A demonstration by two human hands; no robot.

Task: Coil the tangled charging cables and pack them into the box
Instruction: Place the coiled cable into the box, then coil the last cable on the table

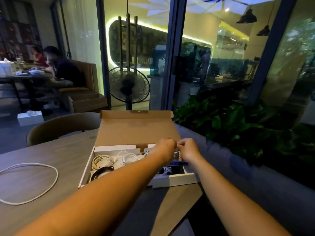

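**Head view.** The open box (86, 168) sits on the table (51, 150). It already holds a cream coil (102, 161), a white coil (129, 157) and a black coil (102, 171).

- The left hand (166, 147) and right hand (188, 149) meet above the box's far right end.
- Their fingers are curled together. Blur hides whether they pinch anything.
- Step in hand: probably seating or tidying a cable there.
- One loose white cable (57, 175) lies uncoiled at near left, well apart from the box. The next move calls for coiling it.
- No legible writing.
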